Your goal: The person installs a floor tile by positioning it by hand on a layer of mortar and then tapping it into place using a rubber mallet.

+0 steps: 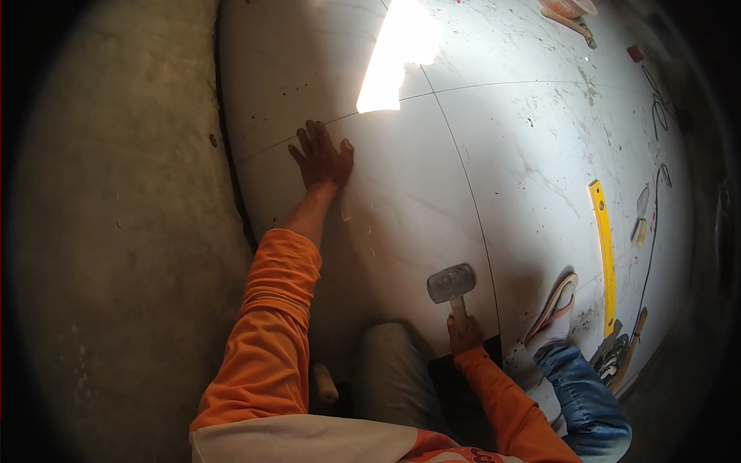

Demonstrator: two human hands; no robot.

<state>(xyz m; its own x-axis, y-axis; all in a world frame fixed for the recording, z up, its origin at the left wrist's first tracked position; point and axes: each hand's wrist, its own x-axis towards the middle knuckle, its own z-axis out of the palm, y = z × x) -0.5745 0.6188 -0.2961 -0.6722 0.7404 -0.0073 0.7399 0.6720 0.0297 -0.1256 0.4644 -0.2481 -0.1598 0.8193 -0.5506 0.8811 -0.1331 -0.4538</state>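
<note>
The right hand (465, 337) is grasping the handle of 1 mallet (451, 283), its fingers closing around the grip. The mallet is occupying the near middle of the scene, over a pale floor tile (401, 201) and just left of a dark joint; whether its head is touching the tile, I cannot tell. The handle's long axis is running near to far, leaning slightly left as it is going away, so the head is sitting at the far end. The head's own long axis is lying crosswise, left to right, its right end pointing slightly farther away.

The left hand (323, 163) is holding nothing; it is resting palm down on the tile, farther away and to the left, with its fingers spreading toward the far side.

On the right, a yellow level (603, 255) is lying lengthwise near to far, and a trowel (641, 208) is lying beyond it, farther right. Bare concrete (139, 216) is filling the left side.
</note>
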